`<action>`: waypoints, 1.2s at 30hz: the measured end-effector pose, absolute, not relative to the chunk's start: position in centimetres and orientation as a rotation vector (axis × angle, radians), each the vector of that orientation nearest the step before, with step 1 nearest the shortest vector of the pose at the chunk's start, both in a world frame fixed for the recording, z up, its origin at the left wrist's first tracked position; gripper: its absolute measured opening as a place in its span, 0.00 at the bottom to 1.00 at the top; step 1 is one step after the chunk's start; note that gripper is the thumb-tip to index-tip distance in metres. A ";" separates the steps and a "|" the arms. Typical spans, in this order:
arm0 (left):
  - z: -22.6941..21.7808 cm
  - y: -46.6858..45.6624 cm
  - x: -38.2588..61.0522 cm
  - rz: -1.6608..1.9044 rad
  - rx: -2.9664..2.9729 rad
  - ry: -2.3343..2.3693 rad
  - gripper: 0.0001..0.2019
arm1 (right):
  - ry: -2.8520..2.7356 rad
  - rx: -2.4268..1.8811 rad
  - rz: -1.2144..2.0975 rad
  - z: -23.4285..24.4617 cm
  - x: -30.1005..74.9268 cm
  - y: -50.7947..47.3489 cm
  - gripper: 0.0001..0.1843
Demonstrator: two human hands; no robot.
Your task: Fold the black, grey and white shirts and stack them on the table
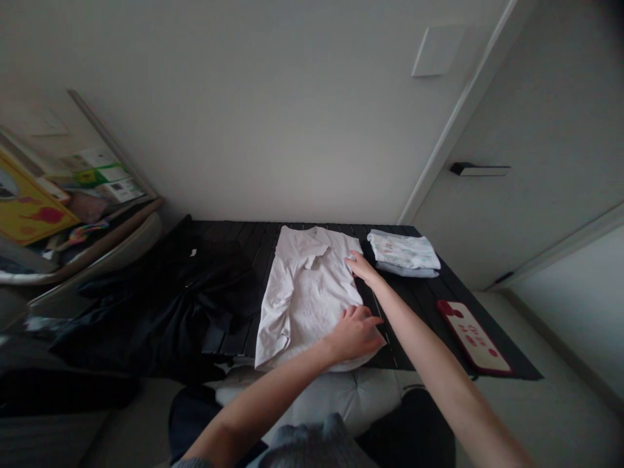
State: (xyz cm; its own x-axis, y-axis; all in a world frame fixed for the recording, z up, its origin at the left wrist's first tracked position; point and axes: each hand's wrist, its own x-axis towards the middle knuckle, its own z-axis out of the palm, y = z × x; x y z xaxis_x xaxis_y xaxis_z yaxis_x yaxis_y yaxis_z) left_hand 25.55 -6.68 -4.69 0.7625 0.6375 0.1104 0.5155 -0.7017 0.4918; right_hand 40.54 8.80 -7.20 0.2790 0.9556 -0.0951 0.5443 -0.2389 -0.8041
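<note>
Currently, both hands are open on a white T-shirt (307, 292), and neither is clamped on the cloth. The left hand (353, 335) lies flat with its fingers spread on the shirt's near part. The right hand (359, 265) rests its extended fingers at the shirt's right edge, ahead of the left hand. The shirt lies wrinkled on a black slatted table (429, 292), directly under both hands, and its near edge reaches the table's front edge.

Risk 1: pressure dragged toward the body could pull the cloth over that edge, because the left hand sits close to it. Risk 2: a sideways sweep of the right hand could knock the folded printed garment (403, 252), which lies just beyond it. Risk 3: the black garment (195, 305), just left of the grip, could catch the shirt's sleeve if the cloth is shifted that way, causing overlap and new creases.
</note>
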 end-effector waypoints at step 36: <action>-3.6 -11.7 9.5 0.506 2.356 1.541 0.21 | -2.084 -1.151 0.652 -7.5 25.9 10.9 0.23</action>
